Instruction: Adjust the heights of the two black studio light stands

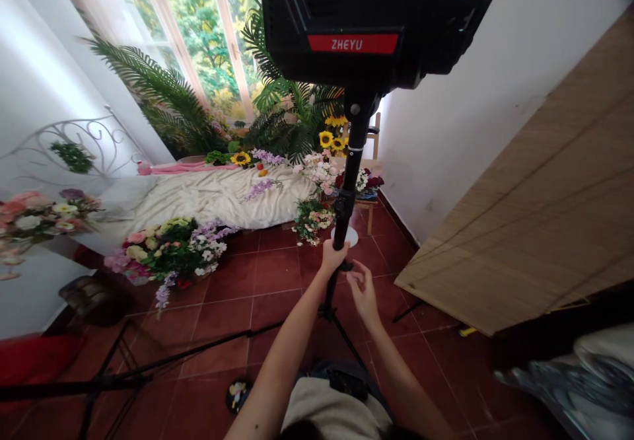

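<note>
A black studio light (354,43) with a red label reading "ZHEYU" stands large at the top, mounted on a black light stand (352,169). My left hand (335,256) is wrapped around the stand's pole, just above a joint. On the right of that joint sits a small black tightening knob (347,265). The bent fingers and thumb of my right hand (362,288) are closed at the knob's edge, partly covering it. Below my hands, the stand's legs (347,341) spread out over the floor.
Beyond the stand is a bed with a cream cover (212,195), edged by flower bouquets (173,248) and palm leaves. Another black stand's legs (123,380) cross the floor at left. A large wooden panel (520,209) leans at right, near silvery ornate furniture (584,380).
</note>
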{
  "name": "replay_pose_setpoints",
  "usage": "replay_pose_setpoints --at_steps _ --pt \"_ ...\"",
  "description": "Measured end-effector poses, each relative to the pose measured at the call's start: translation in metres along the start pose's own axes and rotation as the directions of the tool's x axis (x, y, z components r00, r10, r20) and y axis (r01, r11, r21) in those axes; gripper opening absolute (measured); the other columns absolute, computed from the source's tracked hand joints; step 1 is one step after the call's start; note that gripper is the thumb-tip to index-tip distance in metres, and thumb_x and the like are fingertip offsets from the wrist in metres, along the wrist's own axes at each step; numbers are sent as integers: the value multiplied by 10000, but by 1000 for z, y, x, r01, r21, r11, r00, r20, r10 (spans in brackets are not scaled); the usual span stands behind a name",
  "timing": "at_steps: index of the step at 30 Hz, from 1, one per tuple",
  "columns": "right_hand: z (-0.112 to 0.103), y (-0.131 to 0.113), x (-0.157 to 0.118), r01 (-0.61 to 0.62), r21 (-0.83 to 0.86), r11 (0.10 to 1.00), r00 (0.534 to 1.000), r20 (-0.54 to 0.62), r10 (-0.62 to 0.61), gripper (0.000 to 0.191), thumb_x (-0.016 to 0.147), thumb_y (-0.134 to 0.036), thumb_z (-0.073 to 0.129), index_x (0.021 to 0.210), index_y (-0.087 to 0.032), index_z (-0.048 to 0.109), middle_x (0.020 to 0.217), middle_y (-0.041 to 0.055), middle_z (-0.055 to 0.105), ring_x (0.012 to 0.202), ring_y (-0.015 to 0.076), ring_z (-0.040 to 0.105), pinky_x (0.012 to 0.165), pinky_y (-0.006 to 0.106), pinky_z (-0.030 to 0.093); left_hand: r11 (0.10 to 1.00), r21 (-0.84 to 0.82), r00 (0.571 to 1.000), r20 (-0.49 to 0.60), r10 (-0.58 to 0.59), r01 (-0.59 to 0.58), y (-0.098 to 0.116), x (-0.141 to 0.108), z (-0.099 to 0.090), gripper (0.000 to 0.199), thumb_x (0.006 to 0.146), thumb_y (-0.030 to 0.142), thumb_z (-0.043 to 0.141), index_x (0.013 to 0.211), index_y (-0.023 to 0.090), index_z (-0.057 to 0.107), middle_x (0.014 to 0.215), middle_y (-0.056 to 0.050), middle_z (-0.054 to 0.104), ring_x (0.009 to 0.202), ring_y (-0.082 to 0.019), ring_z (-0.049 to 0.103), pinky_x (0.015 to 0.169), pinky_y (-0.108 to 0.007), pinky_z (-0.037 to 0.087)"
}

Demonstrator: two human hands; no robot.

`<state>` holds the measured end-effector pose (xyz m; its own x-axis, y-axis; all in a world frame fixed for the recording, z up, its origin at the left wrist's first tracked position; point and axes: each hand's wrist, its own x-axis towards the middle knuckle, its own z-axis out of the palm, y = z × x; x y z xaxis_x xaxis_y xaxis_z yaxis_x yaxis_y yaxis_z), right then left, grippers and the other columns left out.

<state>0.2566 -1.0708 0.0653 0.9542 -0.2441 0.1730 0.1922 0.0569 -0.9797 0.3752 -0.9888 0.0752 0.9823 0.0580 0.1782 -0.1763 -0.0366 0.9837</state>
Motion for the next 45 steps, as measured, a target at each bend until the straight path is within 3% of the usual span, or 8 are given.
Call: replay_pose_setpoints --at_steps 8,14,20,28,31,36,42,45 --pt "3 -15 -2 -230 256 939 972 98 212 543 844 -425 546 1340 -239 431 1099 86 694 967 217 674 784 386 573 999 -7 999 -6 -32 32 4 0 0 345 671 385 685 490 153 504 447 21 497 433 -77 436 460 -207 355" --pt "-12 -14 -8 132 -167 977 989 94 -117 447 859 -370 554 1288 -254 516 1352 104 530 1179 228 544 945 416 497 1000 -13 1000 7 -25 25 6 -1 0 336 674 374 680 486 154 508 454 11 514 432 -82 453 461 -209 365" --pt "-12 -8 7 144 -306 941 988 -3 -153 474 852 -450 555 1242 -184 510 1138 137 648 956 220 647 816 386 544 1000 12 1000 13 -15 15 6 0 0 329 684 353 670 488 151 500 450 20 499 436 -74 441 471 -203 360" --pt "-4 -10 18 107 -377 920 988 -61 -140 431 865 -478 519 1181 -186 508 801 38 653 700 177 626 672 312 504 1000 10 1000 16 -16 15 1 1 0 320 694 356 661 500 147 515 457 11 508 432 -75 444 456 -201 353" --pt "0 -2 21 34 -310 950 988 -131 -78 413 866 -485 501 1136 -173 519 716 9 612 639 163 590 630 295 480 1000 17 1000 14 -11 10 -2 2 0 324 688 354 671 496 148 510 449 14 501 424 -72 440 448 -199 346" --pt "0 11 28 -198 2 980 972 -129 197 498 786 -559 566 1105 -181 507 674 -7 595 547 158 560 487 279 456 1000 14 1000 18 -2 1 -3 2 0 328 691 356 671 498 151 503 455 12 507 428 -76 451 446 -199 347" --pt "2 10 31 -158 -39 987 971 -186 148 525 686 -516 701 1047 -168 547 553 -52 556 519 128 540 494 237 429 1000 14 1000 19 -6 5 -1 1 0 321 699 352 655 500 155 498 450 10 505 422 -80 453 444 -204 354" --pt "6 9 34 -289 176 941 935 -160 317 458 677 -481 706 990 -180 563 570 -27 600 464 115 520 386 203 358 1000 20 1000 20 -4 4 -1 2 0 320 695 351 660 498 154 502 448 13 500 420 -75 442 442 -202 348"
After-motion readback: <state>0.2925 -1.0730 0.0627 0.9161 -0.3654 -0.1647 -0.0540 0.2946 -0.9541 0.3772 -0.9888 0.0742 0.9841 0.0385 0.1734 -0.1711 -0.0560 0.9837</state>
